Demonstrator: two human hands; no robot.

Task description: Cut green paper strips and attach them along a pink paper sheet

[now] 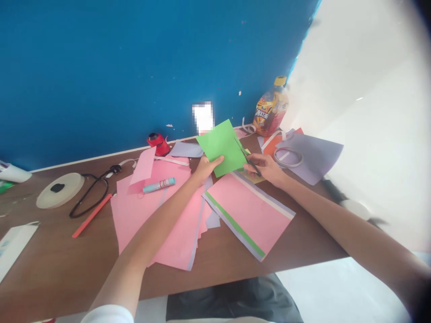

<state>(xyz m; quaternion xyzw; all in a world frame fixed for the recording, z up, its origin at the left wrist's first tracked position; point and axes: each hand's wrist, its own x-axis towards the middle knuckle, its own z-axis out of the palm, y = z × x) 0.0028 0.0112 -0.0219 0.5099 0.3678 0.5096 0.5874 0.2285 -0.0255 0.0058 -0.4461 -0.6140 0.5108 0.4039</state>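
My left hand (206, 168) pinches the lower left edge of a green paper sheet (222, 146) and holds it up above the table. Scissors (248, 158) are gripped in my right hand (266, 167), their blades set into the sheet's right edge. Directly under both hands lies a pink sheet (251, 211) with green and lavender strips along its sides. To the left spreads a pile of pink papers (161, 211) with a light blue glue stick (159, 185) on top.
A brown table (67, 264) stands against a blue wall. On it lie a tape roll (59, 190), a black cable (90, 195), an orange strip (91, 216), a red object (158, 142), a lavender sheet (314, 157) with a ring of tape (288, 157), and a drink bottle (271, 110).
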